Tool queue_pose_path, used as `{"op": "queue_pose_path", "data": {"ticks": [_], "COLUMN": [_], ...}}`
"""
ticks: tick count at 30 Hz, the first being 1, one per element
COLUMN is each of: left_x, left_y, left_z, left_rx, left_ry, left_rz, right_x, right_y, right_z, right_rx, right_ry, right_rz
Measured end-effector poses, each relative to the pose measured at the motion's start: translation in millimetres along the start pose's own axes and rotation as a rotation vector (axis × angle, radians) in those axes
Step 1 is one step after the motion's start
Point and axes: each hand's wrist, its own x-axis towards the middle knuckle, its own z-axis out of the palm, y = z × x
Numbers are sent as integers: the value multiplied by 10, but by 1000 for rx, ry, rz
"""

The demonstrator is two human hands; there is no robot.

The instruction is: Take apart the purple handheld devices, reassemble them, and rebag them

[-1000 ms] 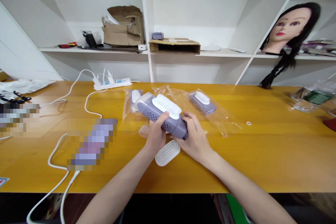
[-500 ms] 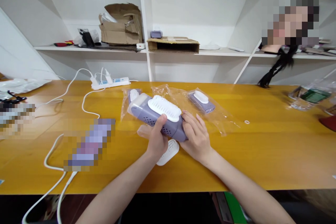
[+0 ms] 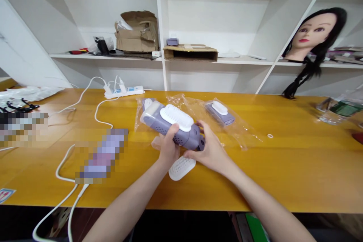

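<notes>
Purple device [image 3: 185,136], a white bristled pad [image 3: 177,118] on its upper face, is held aslant over the middle of the surface [image 3: 283,181], its pale translucent end to the left. At far left, black pieces [image 3: 22,105] lie beside crumpled clear plastic [image 3: 36,92]. Next comes a blurred flat object [image 3: 104,153], then a white power strip [image 3: 124,91] farther back, with plugs in it. A second purple unit [image 3: 148,103] shows partly behind the device. The left hand [image 3: 169,145] has its fingers closed round the device, thumb against the perforated side. Nearer the person lies a loose white oval pad [image 3: 182,169]. The right hand [image 3: 211,145] curves round the device's right end, thumb and fingers wide apart with a darker piece [image 3: 201,143] between; whether they grip it cannot be told. Beyond that hand, a third purple unit [image 3: 220,113] lies at clear film. Farther right come a small white ring [image 3: 270,136], a mannequin head [image 3: 317,32] on the shelf and a green-labelled bottle [image 3: 344,108].
</notes>
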Motion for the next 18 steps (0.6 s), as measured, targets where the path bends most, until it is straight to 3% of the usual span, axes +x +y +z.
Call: {"op": "queue_pose_path", "data": {"ticks": [5, 10, 18], "left_x": [-64, -70, -47], "left_y": [-35, -4, -16], "left_z": [-17, 17, 44], "left_rx": [-24, -69, -35], "left_ry": [-68, -99, -46], "left_rz": [-58, -96, 8], "right_x": [31, -6, -4], "right_y": [-97, -141, -166], "right_z": [-74, -62, -38], "right_rx": [91, 74, 62], "right_ry": [-94, -37, -9], "right_rz": [159, 113, 160]}}
